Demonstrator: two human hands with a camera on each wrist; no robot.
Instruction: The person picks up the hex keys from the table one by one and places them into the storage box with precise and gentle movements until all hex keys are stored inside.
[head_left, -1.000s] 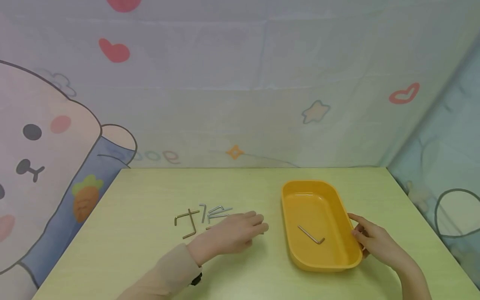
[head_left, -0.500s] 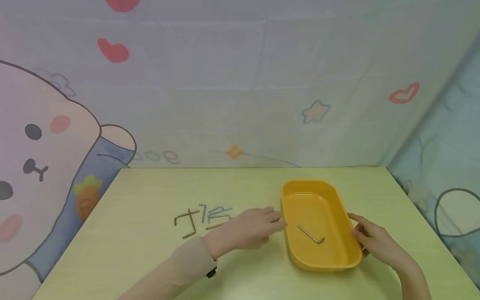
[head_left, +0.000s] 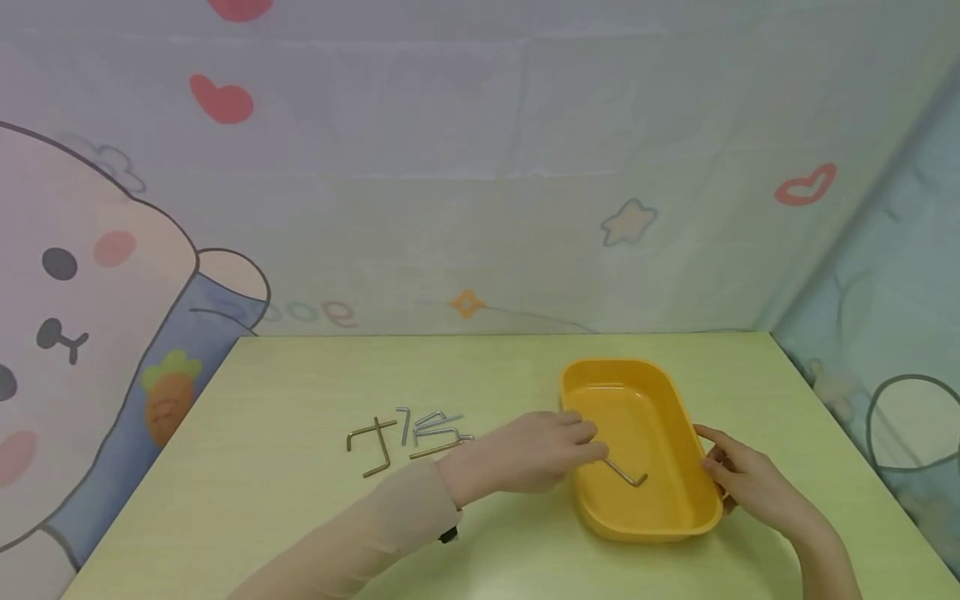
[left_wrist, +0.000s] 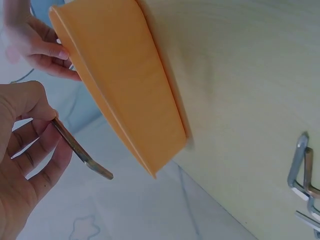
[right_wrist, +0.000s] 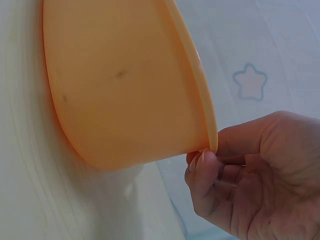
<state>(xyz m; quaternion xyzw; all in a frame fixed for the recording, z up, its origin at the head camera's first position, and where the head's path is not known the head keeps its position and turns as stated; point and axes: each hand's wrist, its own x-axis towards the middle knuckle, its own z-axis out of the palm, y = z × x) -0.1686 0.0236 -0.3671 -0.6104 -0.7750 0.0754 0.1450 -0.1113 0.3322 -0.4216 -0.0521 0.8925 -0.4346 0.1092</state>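
Nearest the bottom edge of the head view I see two forearms coming in, the left one in a beige sleeve (head_left: 360, 542) at lower centre. My left hand (head_left: 525, 454) sits at centre frame with its fingertips past the left rim of the orange tray (head_left: 686, 417), over the tray's inside. In the left wrist view its thumb and fingers pinch a thin metal hex key (left_wrist: 80, 149), which juts out from the hand with its free end in the air. A second hex key (head_left: 626, 473) lies flat on the tray floor, in the nearer half, just right of those fingertips.

My right hand (head_left: 750, 479), at lower right, holds the tray's right rim; the right wrist view shows the thumb pressed on the outer edge with the fingers curled behind it.

The tray rests on the pale green desk (head_left: 285, 492), right of centre. Left of my left hand, at middle left of the frame, a loose cluster of hex keys (head_left: 408, 432) lies on the desk, some silver, some darker, well apart from the tray.

Farthest back, a cartoon backdrop (head_left: 480, 167) with hearts, a star and a rabbit fills the upper frame.
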